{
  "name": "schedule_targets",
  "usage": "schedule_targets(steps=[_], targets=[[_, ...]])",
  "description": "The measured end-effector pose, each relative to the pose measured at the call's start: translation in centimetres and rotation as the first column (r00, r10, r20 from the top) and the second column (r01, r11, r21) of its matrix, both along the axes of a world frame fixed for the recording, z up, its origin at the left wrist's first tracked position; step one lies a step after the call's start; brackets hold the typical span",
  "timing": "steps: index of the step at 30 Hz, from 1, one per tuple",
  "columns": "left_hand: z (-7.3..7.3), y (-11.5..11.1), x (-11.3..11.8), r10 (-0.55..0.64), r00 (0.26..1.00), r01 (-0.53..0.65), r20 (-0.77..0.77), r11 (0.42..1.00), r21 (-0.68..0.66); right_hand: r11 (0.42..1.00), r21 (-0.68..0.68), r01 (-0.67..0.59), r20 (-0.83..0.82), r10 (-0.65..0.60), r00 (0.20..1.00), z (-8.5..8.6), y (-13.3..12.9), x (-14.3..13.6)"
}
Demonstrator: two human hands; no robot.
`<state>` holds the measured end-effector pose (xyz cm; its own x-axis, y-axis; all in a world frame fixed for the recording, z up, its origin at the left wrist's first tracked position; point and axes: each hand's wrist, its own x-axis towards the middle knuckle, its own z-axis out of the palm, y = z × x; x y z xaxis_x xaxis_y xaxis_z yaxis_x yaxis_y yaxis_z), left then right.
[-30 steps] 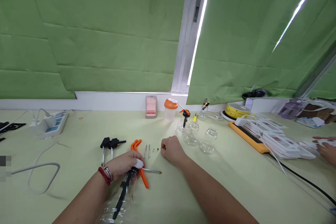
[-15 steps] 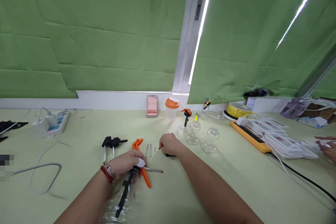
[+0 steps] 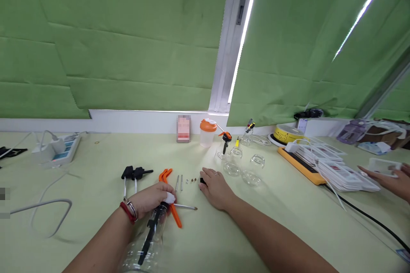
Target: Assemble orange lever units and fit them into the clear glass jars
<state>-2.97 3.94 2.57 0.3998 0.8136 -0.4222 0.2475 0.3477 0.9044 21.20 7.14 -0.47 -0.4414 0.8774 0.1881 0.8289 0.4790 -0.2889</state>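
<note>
My left hand (image 3: 153, 199) is closed around a small white wad (image 3: 169, 198), whose exact kind I cannot make out. It rests over an orange clamp part (image 3: 175, 216) and the neck of a clear bottle (image 3: 137, 254) with a black strip (image 3: 148, 239) showing in it. A metal rod (image 3: 187, 207) with a brownish tip points right from beside this hand; its other end is hidden. My right hand (image 3: 216, 187) lies on the table, fingers bent over a small black piece (image 3: 202, 181). Left of it are tiny brown bits (image 3: 193, 180) and two metal pins (image 3: 180, 182).
Black clamp heads on metal bars (image 3: 133, 173) stand left. Behind are a phone (image 3: 183, 129), an orange-lidded cup (image 3: 207, 133) and clear glass jars (image 3: 253, 170). White card stacks (image 3: 339, 170) and an orange-edged power strip (image 3: 303, 166) lie right, near another person's hand (image 3: 392, 181).
My right hand has moved slightly right, from over the tiny brown bits to the black piece, and its fingers have spread. The other person's hand now holds up a clear, flat thing.
</note>
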Motion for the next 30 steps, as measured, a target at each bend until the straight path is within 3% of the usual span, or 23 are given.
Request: schedule_targets(steps=[4, 13, 16, 19, 20, 22, 24, 25, 28, 30], targets=[[0.1, -0.1, 0.0, -0.014, 1.0, 0.014, 0.009, 1.0, -0.003, 0.999, -0.05, -0.018, 0.046, 0.02, 0.999, -1.1, -0.1, 0.4], [0.0, 0.1, 0.0, 0.024, 1.0, -0.024, 0.015, 1.0, -0.009, 0.992, -0.074, -0.106, 0.042, 0.11, 0.993, -0.5, 2.0, 2.1], [0.0, 0.2, 0.0, 0.064, 0.996, -0.064, 0.057, 0.998, -0.009, 0.998, 0.03, -0.057, -0.011, 0.057, 0.998, 0.2, 1.2, 1.9], [0.2, 0.2, 0.0, 0.095, 0.992, -0.093, 0.08, 0.995, -0.03, 0.988, 0.151, 0.023, -0.178, 0.004, 0.984, 1.0, -0.3, 1.1], [0.3, 0.2, 0.1, 0.1, 0.991, -0.097, 0.088, 0.995, -0.035, 0.992, 0.12, 0.05, -0.24, -0.02, 0.971, 1.1, -0.9, 0.7], [0.6, 0.0, 0.2, 0.11, 0.988, -0.107, 0.109, 0.994, -0.035, 0.989, -0.102, 0.103, -0.36, -0.134, 0.924, 0.8, -2.0, -0.2], [0.7, 0.0, 0.3, 0.128, 0.984, -0.126, 0.124, 0.992, -0.031, 0.907, -0.419, 0.049, -0.472, -0.263, 0.841, 0.1, -2.7, -1.0], [0.7, 0.0, 0.4, 0.139, 0.982, -0.136, 0.129, 0.99, -0.029, 0.859, -0.511, 0.009, -0.53, -0.324, 0.784, -0.3, -2.9, -1.4], [0.5, 0.1, 0.6, 0.161, 0.977, -0.16, 0.142, 0.987, -0.018, 0.768, -0.634, -0.087, -0.624, -0.443, 0.644, -0.6, -3.0, -2.3], [0.4, 0.2, 0.8, 0.17, 0.975, -0.17, 0.142, 0.985, -0.011, 0.736, -0.667, -0.115, -0.631, -0.476, 0.612, -0.3, -3.0, -2.5]])
